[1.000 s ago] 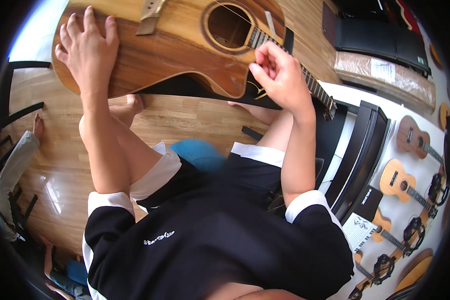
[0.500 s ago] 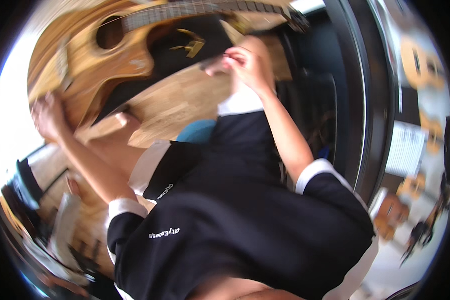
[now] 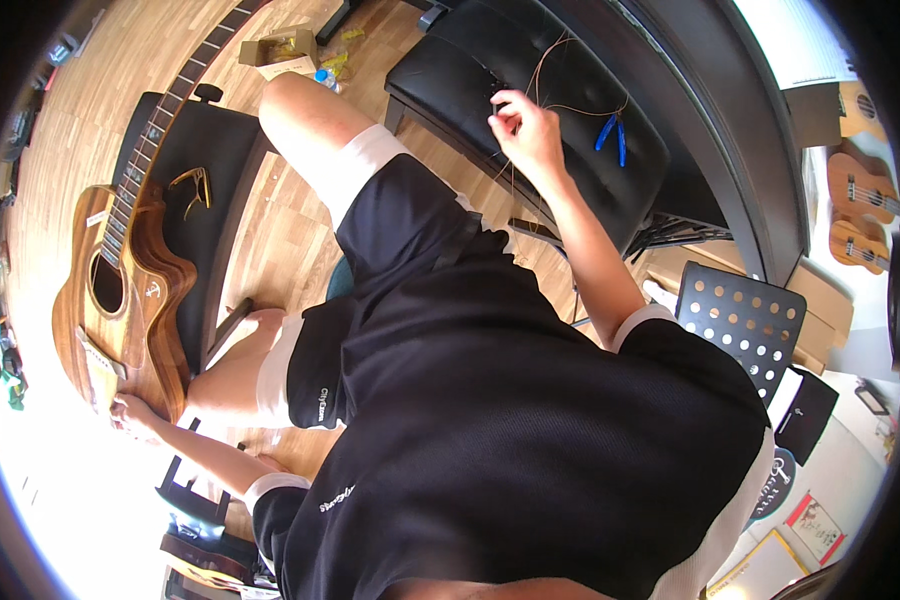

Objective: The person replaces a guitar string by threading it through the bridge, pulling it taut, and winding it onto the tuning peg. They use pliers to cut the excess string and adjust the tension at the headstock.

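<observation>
A brown acoustic guitar (image 3: pixel 120 290) lies flat at the left, its neck running up across a black bench (image 3: pixel 210 190). My left hand (image 3: pixel 135 413) rests on the guitar's lower edge and steadies the body. My right hand (image 3: pixel 522 125) is stretched out over a black padded piano bench (image 3: pixel 490 70), with its fingers pinched on thin wire guitar strings (image 3: pixel 560 100) that loop above the seat. Blue-handled cutters (image 3: pixel 610 135) lie on that bench just right of the hand. A gold capo-like clip (image 3: pixel 192 185) sits on the black bench beside the guitar neck.
A small open cardboard box (image 3: pixel 280 50) sits on the wooden floor at the top. A black perforated music stand plate (image 3: pixel 745 320) is at the right. Ukuleles (image 3: pixel 860 200) hang on the right wall. My knees and black shorts fill the middle.
The view has swung to the right. My right hand left the guitar neck and reached over to the piano bench to take the strings. My left hand stayed on the guitar body.
</observation>
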### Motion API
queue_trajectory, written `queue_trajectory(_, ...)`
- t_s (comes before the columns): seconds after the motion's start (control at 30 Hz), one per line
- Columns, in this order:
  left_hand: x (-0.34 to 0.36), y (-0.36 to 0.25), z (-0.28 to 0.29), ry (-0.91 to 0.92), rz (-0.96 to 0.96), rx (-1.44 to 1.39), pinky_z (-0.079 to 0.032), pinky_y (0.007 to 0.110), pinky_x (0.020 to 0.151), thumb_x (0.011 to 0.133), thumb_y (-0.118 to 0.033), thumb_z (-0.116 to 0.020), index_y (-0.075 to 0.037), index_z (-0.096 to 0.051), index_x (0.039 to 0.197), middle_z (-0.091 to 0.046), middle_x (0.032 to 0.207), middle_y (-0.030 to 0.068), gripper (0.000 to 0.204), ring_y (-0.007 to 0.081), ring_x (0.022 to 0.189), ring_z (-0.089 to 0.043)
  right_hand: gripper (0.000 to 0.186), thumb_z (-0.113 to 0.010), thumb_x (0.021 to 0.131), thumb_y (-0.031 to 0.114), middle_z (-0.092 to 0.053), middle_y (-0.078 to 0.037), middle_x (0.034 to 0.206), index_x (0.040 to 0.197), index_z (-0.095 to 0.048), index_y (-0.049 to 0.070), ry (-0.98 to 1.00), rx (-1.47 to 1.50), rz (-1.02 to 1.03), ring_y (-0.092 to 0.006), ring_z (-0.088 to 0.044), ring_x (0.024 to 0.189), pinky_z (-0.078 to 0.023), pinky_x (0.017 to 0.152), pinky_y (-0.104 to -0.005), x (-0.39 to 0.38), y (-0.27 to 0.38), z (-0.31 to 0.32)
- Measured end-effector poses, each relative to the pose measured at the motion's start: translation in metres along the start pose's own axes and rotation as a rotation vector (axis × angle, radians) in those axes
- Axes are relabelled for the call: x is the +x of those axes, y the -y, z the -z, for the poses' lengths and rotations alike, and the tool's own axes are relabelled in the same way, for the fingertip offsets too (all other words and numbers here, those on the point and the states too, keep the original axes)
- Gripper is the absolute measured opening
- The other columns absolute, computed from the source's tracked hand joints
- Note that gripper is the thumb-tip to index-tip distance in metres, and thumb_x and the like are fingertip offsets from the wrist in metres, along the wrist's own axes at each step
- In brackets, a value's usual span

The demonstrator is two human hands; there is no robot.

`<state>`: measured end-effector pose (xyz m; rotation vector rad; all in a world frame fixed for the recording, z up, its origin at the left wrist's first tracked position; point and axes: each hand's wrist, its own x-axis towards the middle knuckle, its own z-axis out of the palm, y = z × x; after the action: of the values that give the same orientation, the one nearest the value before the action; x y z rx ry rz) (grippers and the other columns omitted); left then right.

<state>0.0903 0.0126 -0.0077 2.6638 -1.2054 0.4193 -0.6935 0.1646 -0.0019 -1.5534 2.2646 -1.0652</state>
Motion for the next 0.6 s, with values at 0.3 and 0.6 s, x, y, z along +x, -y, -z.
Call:
queue_trajectory(0.3, 0.009, 0.016, -0.039, -0.124, -0.089, -0.282, -0.048, 0.047, 0.091, 0.087, -0.034, -0.059, 0.003, -0.057, 0.123, -0.062, 0.116, 0.0208, 0.052, 0.0338, 0.106, -0.06, 0.026, -0.074, 0.077, 0.01, -0.071, -0.01, 0.092, 0.103, -0.07, 0.008, 0.015, -0.136, -0.024, -0.0312, -0.068, 0.087, -0.054, 0.077, -0.0382, 0.06, -0.035, 0.003)
queue_trajectory(0.6, -0.017, -0.021, 0.017, -0.238, -0.324, -0.297, -0.049, 0.041, 0.091, 0.08, -0.022, -0.064, -0.007, -0.072, 0.102, -0.069, 0.108, 0.017, 0.028, 0.0346, 0.102, -0.064, 0.016, -0.069, 0.085, 0.002, -0.069, -0.005, 0.088, 0.101, -0.07, 0.003, 0.217, 0.218, 0.075, -0.0092, -0.062, 0.071, -0.047, 0.057, -0.0226, 0.037, 0.042, -0.037)
